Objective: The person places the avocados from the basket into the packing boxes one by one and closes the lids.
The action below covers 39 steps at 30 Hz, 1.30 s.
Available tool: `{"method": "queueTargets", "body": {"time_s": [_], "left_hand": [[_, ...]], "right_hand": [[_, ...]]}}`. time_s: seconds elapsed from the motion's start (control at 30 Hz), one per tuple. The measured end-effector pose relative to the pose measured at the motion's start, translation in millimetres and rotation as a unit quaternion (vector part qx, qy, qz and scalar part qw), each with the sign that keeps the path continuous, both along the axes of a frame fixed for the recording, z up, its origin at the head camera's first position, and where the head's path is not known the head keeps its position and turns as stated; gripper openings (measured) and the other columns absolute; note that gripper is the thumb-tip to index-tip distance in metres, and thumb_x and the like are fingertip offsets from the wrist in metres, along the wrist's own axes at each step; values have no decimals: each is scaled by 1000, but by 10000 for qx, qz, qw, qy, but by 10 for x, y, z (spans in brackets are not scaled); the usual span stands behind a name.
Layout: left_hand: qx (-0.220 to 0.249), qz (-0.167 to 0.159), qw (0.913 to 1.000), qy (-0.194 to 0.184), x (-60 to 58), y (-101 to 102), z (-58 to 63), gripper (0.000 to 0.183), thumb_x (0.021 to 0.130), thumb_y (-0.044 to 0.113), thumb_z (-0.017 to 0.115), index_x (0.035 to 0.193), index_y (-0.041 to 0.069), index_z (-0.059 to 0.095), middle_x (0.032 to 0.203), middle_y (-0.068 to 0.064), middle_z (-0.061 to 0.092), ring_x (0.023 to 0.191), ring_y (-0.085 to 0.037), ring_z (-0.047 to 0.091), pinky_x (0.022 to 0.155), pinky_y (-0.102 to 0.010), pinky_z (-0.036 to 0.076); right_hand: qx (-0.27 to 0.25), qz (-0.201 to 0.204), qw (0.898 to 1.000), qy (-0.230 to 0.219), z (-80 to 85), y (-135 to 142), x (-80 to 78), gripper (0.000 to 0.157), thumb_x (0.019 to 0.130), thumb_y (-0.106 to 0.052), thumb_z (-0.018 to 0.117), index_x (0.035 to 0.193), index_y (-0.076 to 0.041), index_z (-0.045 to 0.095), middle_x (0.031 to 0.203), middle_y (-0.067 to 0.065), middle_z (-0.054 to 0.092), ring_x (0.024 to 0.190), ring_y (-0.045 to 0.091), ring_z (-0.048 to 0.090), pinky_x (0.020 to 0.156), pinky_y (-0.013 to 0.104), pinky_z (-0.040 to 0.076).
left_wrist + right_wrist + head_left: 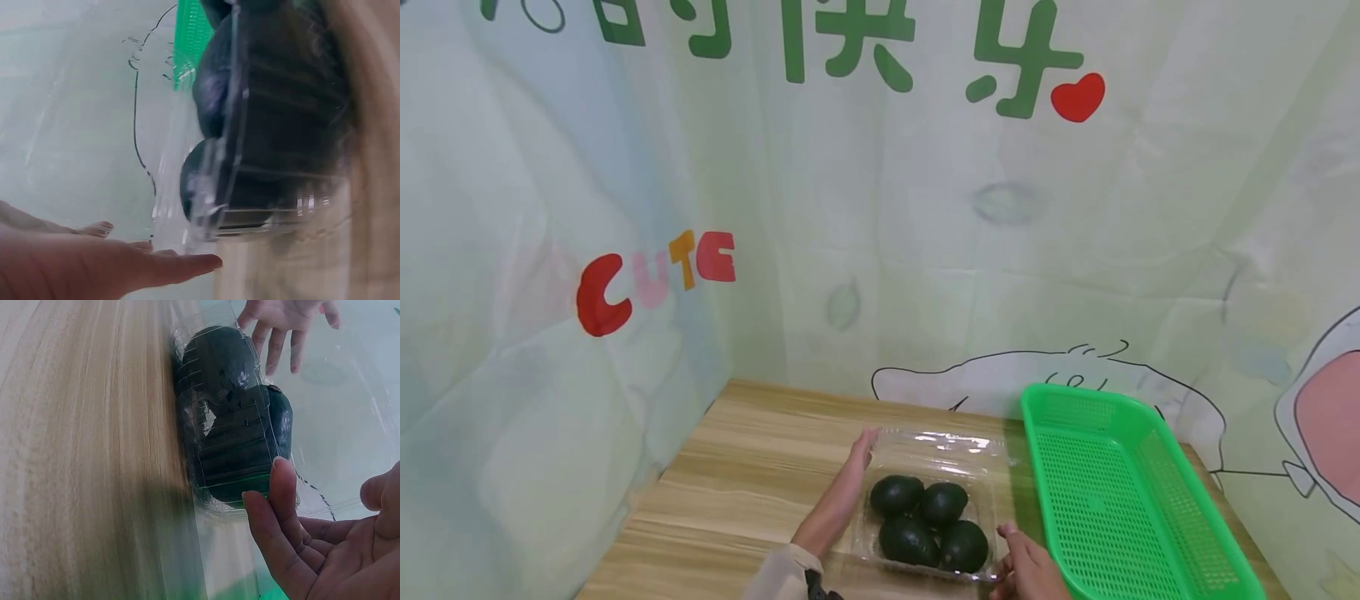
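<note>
A clear plastic clamshell box [862, 533] sits on the table with several dark green avocados [908, 540] in its base. Its see-through lid [942, 454] is raised at the far side. My left hand [859, 458] is at the box's far left corner; in the left wrist view its fingers [187, 267] stretch out beside the lid. At the near right corner is my right hand [1033, 571]. The right wrist view has its fingertips [284, 472] right at the box's rim, the thumb [375, 490] held apart from them.
A green perforated plastic basket [1097, 500] stands close to the right of the box. Wood-grain tabletop [700, 508] extends to the left. A printed cloth backdrop [865, 208] rises along the table's back and left edges.
</note>
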<state>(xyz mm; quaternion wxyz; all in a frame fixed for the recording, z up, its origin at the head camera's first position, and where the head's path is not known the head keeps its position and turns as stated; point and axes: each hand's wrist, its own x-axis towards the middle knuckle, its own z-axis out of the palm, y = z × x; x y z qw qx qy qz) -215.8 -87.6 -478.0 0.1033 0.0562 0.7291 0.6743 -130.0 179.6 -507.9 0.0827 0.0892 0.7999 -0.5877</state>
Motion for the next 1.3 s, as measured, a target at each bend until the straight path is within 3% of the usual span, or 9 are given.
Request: {"method": "queueTargets", "body": {"time_s": [0.43,0.7,0.87,0.93,1.03,1.1,1.17,1.23,1.3], "left_hand": [[357,-342,9981,363,161,-26,-213,60,103,48,13,155,18,14,162,-10,4,147,-38,-3,110,-67,-3],[205,-294,9975,608,242,-27,-334,54,104,45,12,155,25,12,162,-4,4,148,-33,-1,109,-67,-3],[151,-332,9968,713,272,-39,-351,56,105,44,13,155,21,9,162,-3,2,148,-33,-2,110,-65,-4],[115,-356,9969,697,294,-50,-360,56,104,45,14,155,22,8,162,-2,1,148,-34,-3,110,-66,-4],[63,-424,9967,682,325,-64,-384,56,105,43,16,155,23,5,162,-1,-1,147,-34,-5,108,-67,-6],[58,-472,9965,691,340,-71,-405,56,105,42,17,155,24,3,162,1,-2,147,-32,-7,108,-67,-7],[53,-514,9962,704,349,-75,-420,57,105,41,18,155,21,2,162,1,-5,147,-31,-10,107,-67,-8],[48,-545,9964,649,355,-77,-430,58,105,42,18,155,19,2,162,1,-7,147,-30,-11,108,-66,-9],[-7,-558,9962,662,363,-76,-437,59,105,40,18,155,14,2,162,-3,-9,147,-32,-12,108,-66,-9]], "right_hand": [[-201,310,9993,-116,59,25,-1,90,99,-61,8,137,18,29,67,10,59,53,21,62,52,38,52],[-374,276,9988,-184,59,22,17,92,98,-61,5,139,18,25,70,9,58,54,19,60,53,37,52],[-459,245,9984,-232,40,12,32,79,102,-52,13,142,16,23,75,8,57,57,18,61,54,36,52],[-447,232,9983,-295,28,9,36,76,103,-49,21,133,18,37,73,7,58,56,17,61,54,35,52],[-420,217,9981,-395,12,9,47,68,101,-47,30,102,16,56,65,5,60,55,16,61,54,33,52],[-480,230,9981,-321,-5,14,52,62,101,-41,33,102,17,56,63,5,60,54,16,61,54,32,52],[-601,281,9977,-164,-28,22,54,59,101,-31,35,119,24,47,64,6,60,54,16,61,54,31,53],[-729,356,9967,16,-55,32,51,58,97,-19,37,136,24,28,68,7,61,54,15,61,54,30,53],[-726,488,9960,196,-89,44,45,61,93,-10,40,139,23,17,70,10,63,54,15,62,53,29,53]]}}
